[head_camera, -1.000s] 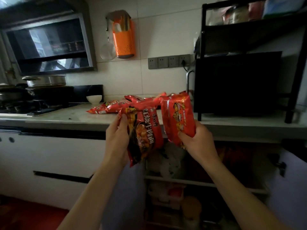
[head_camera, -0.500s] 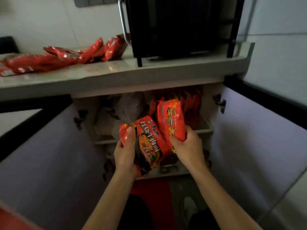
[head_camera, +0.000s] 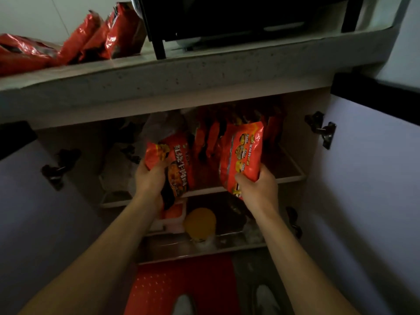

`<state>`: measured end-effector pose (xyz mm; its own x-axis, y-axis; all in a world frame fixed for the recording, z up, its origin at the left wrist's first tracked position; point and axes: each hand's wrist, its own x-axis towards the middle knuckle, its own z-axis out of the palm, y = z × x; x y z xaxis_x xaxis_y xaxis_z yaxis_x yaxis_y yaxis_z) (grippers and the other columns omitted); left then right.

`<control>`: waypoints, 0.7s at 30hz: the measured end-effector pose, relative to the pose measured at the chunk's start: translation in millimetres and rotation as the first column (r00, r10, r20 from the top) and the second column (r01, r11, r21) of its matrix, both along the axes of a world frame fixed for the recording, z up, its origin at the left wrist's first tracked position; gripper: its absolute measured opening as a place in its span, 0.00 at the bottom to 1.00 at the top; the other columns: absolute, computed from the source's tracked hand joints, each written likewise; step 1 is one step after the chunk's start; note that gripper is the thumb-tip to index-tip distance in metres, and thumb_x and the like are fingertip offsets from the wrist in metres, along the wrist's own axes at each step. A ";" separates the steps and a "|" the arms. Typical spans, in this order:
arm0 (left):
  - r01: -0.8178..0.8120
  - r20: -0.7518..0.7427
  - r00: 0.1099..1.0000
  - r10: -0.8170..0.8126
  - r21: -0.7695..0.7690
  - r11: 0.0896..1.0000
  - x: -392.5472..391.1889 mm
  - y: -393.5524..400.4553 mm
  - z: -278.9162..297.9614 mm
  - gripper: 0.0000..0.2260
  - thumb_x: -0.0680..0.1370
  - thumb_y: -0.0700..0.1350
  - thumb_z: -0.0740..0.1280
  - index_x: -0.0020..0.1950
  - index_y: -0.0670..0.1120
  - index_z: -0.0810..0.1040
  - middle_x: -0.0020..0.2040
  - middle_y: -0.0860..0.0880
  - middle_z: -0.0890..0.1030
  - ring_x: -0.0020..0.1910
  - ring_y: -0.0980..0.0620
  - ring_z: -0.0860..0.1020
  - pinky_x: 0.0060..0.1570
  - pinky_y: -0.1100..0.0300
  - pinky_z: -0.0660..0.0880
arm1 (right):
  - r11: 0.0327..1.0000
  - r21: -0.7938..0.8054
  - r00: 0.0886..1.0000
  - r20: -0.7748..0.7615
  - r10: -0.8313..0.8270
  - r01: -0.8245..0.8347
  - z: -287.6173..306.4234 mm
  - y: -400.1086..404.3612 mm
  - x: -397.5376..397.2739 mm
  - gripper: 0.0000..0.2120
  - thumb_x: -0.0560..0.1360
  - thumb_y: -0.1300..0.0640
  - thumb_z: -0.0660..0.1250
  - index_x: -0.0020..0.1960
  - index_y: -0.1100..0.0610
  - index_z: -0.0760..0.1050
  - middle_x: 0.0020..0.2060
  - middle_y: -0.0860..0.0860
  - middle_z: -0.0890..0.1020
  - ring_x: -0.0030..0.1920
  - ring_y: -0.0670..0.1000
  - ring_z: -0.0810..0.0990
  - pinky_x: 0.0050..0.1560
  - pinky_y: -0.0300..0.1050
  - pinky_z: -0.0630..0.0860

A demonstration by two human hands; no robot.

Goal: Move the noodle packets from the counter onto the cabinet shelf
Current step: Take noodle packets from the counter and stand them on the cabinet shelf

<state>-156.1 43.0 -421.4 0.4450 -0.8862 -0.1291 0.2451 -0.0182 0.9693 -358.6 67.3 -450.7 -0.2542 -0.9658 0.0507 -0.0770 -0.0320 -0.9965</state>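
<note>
My left hand [head_camera: 151, 180] grips a red-and-black noodle packet [head_camera: 178, 162] at the front of the upper cabinet shelf [head_camera: 293, 177]. My right hand [head_camera: 259, 189] holds an orange-red noodle packet [head_camera: 244, 153] upright, to the right of the first and just over the shelf's front edge. Several red packets [head_camera: 208, 142] stand in a row deeper on that shelf. More noodle packets [head_camera: 95, 39] lie on the counter [head_camera: 204, 71] at the upper left.
Both cabinet doors, left [head_camera: 34, 212] and right [head_camera: 375, 189], stand wide open beside my arms. A black appliance [head_camera: 238, 17] sits on the counter above. A yellow-lidded jar [head_camera: 200, 220] and other goods occupy the lower shelf. White bags [head_camera: 120, 169] fill the shelf's left side. A red mat [head_camera: 181, 285] covers the floor.
I have lowered both packets from counter height into the open cabinet. The two hands have moved apart and forward, up to the upper shelf.
</note>
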 end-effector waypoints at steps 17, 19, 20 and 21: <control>0.215 0.329 0.913 -0.243 0.122 0.969 -8.5 -168.8 -43.4 0.15 0.83 0.43 0.59 0.65 0.36 0.73 0.60 0.39 0.78 0.56 0.45 0.76 0.49 0.56 0.74 | 0.999 -0.029 0.998 0.049 0.027 -0.026 -25.5 -48.7 -9.3 0.19 0.75 0.56 0.71 0.65 0.49 0.72 0.58 0.46 0.79 0.59 0.49 0.78 0.46 0.34 0.73; 0.196 0.403 0.882 -0.243 0.155 0.968 -11.1 -171.9 -46.3 0.14 0.84 0.44 0.57 0.59 0.36 0.76 0.57 0.35 0.78 0.54 0.42 0.76 0.51 0.55 0.75 | 0.999 -0.036 0.999 0.033 0.039 -0.038 -26.2 -50.3 -12.0 0.19 0.75 0.57 0.71 0.65 0.49 0.73 0.58 0.46 0.79 0.59 0.48 0.78 0.47 0.35 0.74; 0.177 0.457 0.858 -0.235 0.167 0.970 -11.6 -171.6 -45.5 0.15 0.83 0.46 0.58 0.61 0.37 0.76 0.59 0.35 0.78 0.57 0.40 0.76 0.57 0.52 0.75 | 0.998 -0.041 0.999 0.016 0.042 -0.042 -26.3 -51.5 -13.7 0.19 0.75 0.57 0.71 0.64 0.49 0.73 0.57 0.45 0.79 0.58 0.47 0.78 0.47 0.35 0.74; 0.155 0.510 0.827 -0.235 0.196 0.968 -7.3 -178.6 -48.1 0.17 0.83 0.48 0.59 0.65 0.38 0.74 0.63 0.36 0.76 0.61 0.38 0.75 0.61 0.49 0.73 | 0.998 -0.048 0.999 0.000 0.050 -0.050 -26.7 -52.2 -14.8 0.18 0.75 0.56 0.71 0.63 0.48 0.73 0.56 0.45 0.79 0.57 0.47 0.78 0.47 0.34 0.74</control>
<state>-163.4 -135.6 -469.5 0.3009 -0.9521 -0.0550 -0.3233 -0.1561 0.9333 -373.4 15.1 -477.4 -0.2052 -0.9739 0.0966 -0.0732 -0.0832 -0.9938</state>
